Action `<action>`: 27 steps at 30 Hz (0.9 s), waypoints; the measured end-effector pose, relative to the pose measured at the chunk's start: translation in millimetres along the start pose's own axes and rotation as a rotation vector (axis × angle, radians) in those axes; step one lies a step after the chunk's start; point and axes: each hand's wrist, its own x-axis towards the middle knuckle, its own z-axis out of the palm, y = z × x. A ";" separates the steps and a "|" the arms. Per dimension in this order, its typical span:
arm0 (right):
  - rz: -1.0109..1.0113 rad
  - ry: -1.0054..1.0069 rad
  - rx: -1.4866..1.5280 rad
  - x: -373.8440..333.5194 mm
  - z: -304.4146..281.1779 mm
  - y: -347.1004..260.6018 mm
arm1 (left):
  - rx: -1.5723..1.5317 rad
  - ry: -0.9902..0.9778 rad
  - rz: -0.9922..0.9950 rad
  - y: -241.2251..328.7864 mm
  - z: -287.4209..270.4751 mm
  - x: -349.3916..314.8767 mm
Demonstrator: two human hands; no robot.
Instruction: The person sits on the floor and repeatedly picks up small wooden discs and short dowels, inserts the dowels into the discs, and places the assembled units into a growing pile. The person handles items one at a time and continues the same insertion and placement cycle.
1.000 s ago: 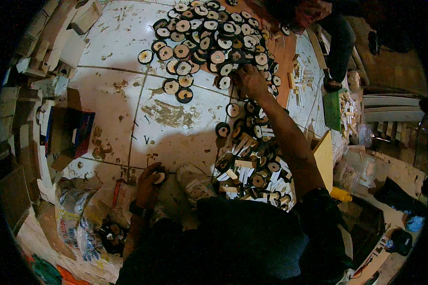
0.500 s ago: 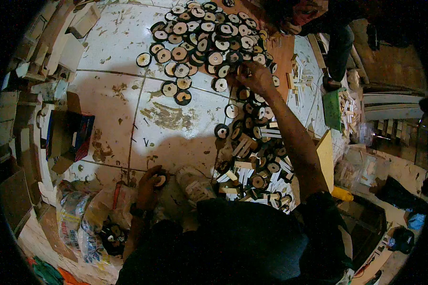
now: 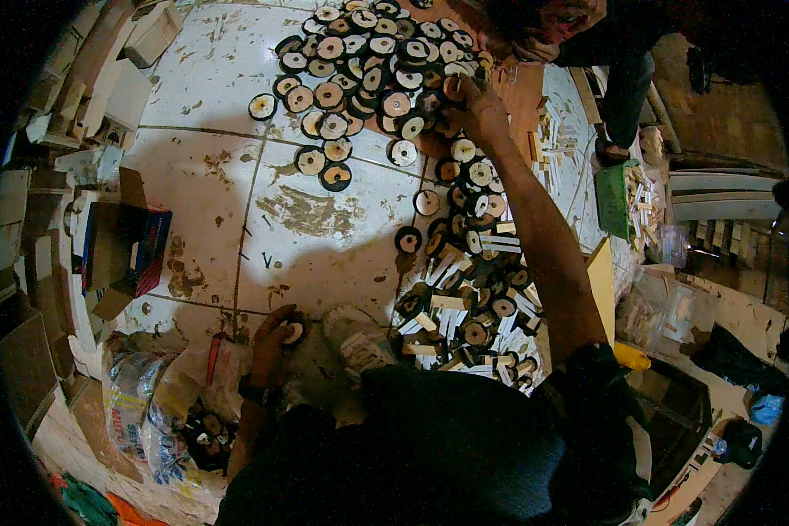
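Near my left foot, my left hand (image 3: pixel 272 340) has its fingers curled round a small wooden wheel (image 3: pixel 293 333) with a dark rim. My right arm reaches forward to the large pile, where my right hand (image 3: pixel 482 112) pinches another round wooden wheel (image 3: pixel 453 88) at its fingertips. Many more pale wheels with black rims and centre holes lie heaped around it, such as a wheel (image 3: pixel 396 104) left of my fingers. Looser ones spread over the tiles, among them a wheel (image 3: pixel 335 177).
Pale wooden strips (image 3: pixel 447 302) and wheels lie mixed below my right forearm. A green crate (image 3: pixel 612 202) of wood pieces stands at right, near another person's leg (image 3: pixel 629 105). To the left are an open cardboard box (image 3: pixel 114 250) and a plastic sack (image 3: pixel 171 421) with dark-rimmed wheels.
My right hand has moved farther up into the pile, and a wheel now shows at its fingertips. The left hand stays near the foot with its wheel.
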 end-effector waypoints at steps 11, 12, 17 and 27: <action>0.063 -0.224 0.146 -76.8 52.4 -69.7 | 0.316 -0.119 0.161 1.3 0.3 9.1; 0.097 -0.211 0.115 -79.8 61.6 -77.6 | 0.301 -0.120 0.153 2.5 0.2 7.9; 0.035 -0.200 -0.027 -83.0 76.1 -82.3 | 0.180 -0.078 0.065 8.4 0.1 -0.4; 0.162 0.192 0.154 14.1 -5.5 -30.7 | 0.623 -0.153 0.353 -11.9 -12.7 18.2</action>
